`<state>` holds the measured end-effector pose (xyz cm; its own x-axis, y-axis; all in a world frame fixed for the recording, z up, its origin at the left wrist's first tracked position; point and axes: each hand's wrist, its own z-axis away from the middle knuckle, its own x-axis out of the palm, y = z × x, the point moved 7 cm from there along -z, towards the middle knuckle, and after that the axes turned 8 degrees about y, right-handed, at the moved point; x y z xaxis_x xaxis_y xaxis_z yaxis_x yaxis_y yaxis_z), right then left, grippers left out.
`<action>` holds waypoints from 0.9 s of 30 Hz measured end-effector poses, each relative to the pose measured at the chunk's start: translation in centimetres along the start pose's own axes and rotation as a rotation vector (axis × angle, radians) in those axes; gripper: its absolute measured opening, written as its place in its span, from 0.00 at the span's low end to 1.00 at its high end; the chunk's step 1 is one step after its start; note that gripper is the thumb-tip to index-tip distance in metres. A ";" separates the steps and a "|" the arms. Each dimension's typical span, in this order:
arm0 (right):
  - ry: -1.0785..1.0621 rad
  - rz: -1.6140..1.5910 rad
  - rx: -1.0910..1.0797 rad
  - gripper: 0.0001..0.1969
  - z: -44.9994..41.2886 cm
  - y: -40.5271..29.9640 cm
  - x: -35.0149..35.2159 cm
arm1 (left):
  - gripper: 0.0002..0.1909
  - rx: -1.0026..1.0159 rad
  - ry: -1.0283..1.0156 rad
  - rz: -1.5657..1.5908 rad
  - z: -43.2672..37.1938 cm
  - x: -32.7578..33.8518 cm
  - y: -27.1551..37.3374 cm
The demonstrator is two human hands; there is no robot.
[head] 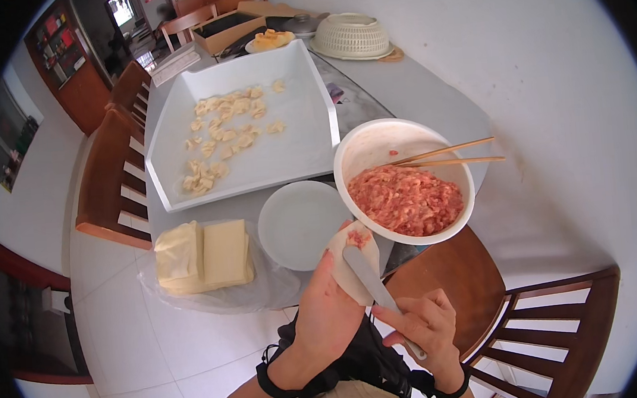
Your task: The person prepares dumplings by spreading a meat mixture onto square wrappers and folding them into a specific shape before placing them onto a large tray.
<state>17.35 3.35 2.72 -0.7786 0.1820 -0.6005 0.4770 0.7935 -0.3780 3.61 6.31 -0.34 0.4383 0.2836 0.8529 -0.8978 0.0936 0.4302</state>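
Note:
A thin dough wrapper (pixel 351 278) lies across my left hand (pixel 327 305), its far end bearing a small dab of meat filling (pixel 359 237). My right hand (pixel 425 328) grips a flat metal spatula knife (pixel 374 284), whose rounded tip touches the wrapper just below the filling. Beyond both hands, a white bowl (pixel 367 139) holds minced raw meat (pixel 405 200), with a pair of wooden chopsticks (pixel 450 155) leaning on its rim. Left of it sits a pale round plate (pixel 301 223). Two stacks of wrappers (pixel 224 254) rest on a clear plastic bag (pixel 280 280).
A white tray (pixel 292 145) holds many folded dumplings (pixel 241 107). Farther back are an upturned woven basket (pixel 353 34), a plate of yellow food pieces (pixel 269 40) and a cardboard box (pixel 227 32). Wooden chairs (pixel 108 170) line the table's left; another chair (pixel 454 289) stands at my right.

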 end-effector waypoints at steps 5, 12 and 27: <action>0.035 -0.077 0.019 0.21 0.0 -0.1 -1.2 | 0.26 0.011 0.003 0.014 0.2 -0.3 0.8; 0.053 -0.088 0.027 0.21 -1.2 0.4 0.2 | 0.26 -0.030 -0.054 0.098 0.3 -0.6 1.5; -0.060 -0.018 -0.004 0.22 -1.8 -1.4 1.4 | 0.26 0.012 -0.138 0.214 0.0 -0.7 3.2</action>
<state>14.89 3.54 3.71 -0.7612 0.1330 -0.6347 0.4616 0.7985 -0.3864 0.40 6.46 0.47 0.2411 0.1623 0.9568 -0.9705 0.0336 0.2389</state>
